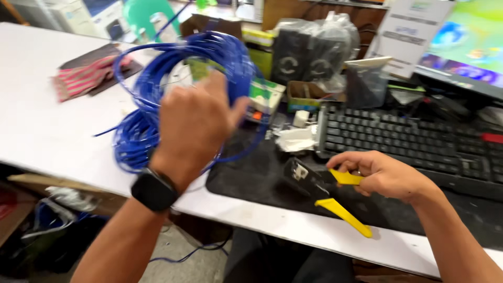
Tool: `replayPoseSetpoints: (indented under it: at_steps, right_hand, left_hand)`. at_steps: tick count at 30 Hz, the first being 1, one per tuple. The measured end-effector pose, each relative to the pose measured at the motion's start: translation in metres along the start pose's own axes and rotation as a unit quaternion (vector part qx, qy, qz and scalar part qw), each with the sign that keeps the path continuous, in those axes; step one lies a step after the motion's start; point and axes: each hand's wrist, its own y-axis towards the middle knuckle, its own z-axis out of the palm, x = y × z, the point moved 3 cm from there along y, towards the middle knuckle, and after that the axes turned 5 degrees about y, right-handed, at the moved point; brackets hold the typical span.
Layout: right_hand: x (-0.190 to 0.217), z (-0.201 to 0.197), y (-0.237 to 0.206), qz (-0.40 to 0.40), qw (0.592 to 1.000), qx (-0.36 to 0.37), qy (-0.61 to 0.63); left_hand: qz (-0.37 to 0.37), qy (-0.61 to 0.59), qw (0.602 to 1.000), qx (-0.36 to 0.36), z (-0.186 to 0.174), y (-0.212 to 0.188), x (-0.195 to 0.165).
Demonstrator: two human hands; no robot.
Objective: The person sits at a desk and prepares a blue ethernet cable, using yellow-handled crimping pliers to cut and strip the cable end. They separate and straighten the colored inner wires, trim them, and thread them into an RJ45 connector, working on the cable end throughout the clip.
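While my left hand (196,123) closes its fingers on the blue cable coil (157,99) lifted above the table's (42,131) front edge, my right hand (380,173) grips the yellow-handled crimping tool (325,191) on the black mat (251,178), and I judge no cable end is cut or crimped yet.

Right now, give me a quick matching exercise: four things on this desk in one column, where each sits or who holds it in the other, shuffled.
Things:
1. blue cable coil
2. yellow-handled crimping tool
3. black keyboard
4. striped cloth

Places:
A. far left on the white table
B. held up by the left hand
C. right of the black mat, below the monitor
D. gripped by the right hand, over the black mat

Pairs: 1-B, 2-D, 3-C, 4-A
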Motion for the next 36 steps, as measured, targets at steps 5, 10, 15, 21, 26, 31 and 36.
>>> replayPoseSetpoints:
  at_steps: [5, 10, 15, 21, 26, 31, 36]
  right_hand:
    - [-0.025, -0.041, -0.029, 0.007, 0.994, -0.038, -0.099]
    - [-0.039, -0.070, -0.051, -0.069, 0.956, -0.065, -0.277]
    - [-0.042, -0.088, -0.067, -0.081, 0.952, -0.111, -0.272]
    - [-0.022, -0.112, -0.085, -0.231, 0.919, 0.071, 0.312]
    - [-0.029, -0.097, -0.058, -0.280, 0.886, 0.047, 0.366]
    - [-0.049, -0.098, -0.034, -0.290, 0.833, -0.053, 0.469]
    - [-0.068, -0.107, -0.021, -0.232, 0.780, -0.081, 0.575]
  left_hand:
    - [0.181, -0.057, 0.978, -0.083, 0.018, -0.010, -0.097]
    - [0.270, -0.117, 0.946, -0.138, 0.046, -0.008, -0.167]
    - [0.303, -0.146, 0.932, -0.137, 0.074, 0.000, -0.204]
    - [0.350, -0.133, 0.913, -0.163, 0.104, -0.001, -0.211]
    - [0.393, -0.119, 0.892, -0.190, 0.120, -0.012, -0.218]
    - [0.426, -0.079, 0.878, -0.204, 0.129, -0.009, -0.222]
    - [0.384, -0.167, 0.887, -0.193, 0.125, 0.002, -0.225]
